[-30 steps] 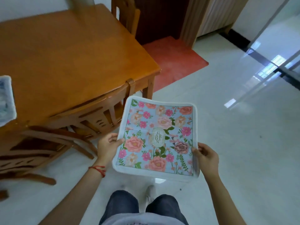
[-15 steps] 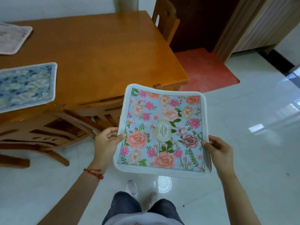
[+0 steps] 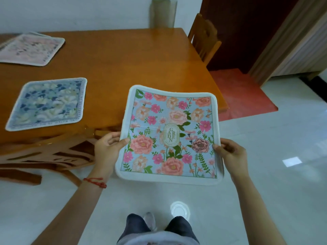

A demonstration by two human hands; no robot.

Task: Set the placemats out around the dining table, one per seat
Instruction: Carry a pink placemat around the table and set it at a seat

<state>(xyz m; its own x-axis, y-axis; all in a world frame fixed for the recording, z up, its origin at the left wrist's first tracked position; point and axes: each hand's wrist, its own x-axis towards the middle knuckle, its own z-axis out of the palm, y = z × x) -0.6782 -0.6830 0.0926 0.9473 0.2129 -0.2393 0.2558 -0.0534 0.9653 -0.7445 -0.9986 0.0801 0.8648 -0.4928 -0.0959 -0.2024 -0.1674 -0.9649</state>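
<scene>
- Head view, the hold: I have the floral placemat (image 3: 169, 133) gripped at both side edges. The left hand (image 3: 108, 149) pinches the left edge, thumb on the printed face and fingers curled beneath. The right hand (image 3: 230, 152) does the same on the right edge.
- Head view, the key relation: the mat hangs level in the air, its far edge overlapping the near right corner of the dining table (image 3: 132, 68) while its near half is over the floor. The bare wood where it could land lies forward and a little left of my fingers. The mat is close to square, so I read no strong long axis. Its "GARDEN" label runs away from me. The left hand is nearer the table edge; the right is out over the tiles.
- Head view, the rest of the task: a blue placemat (image 3: 47, 103) lies flat near the front edge to the left, and a pink placemat (image 3: 30, 49) at the far left, possibly a stack, though blur hides that. A chair (image 3: 203, 39) stands at the right end, another chair (image 3: 53, 152) is tucked under the near side.
- Against the earlier frames: the table has swung in towards me, the pink mat has come into sight, and my grip is unchanged.
</scene>
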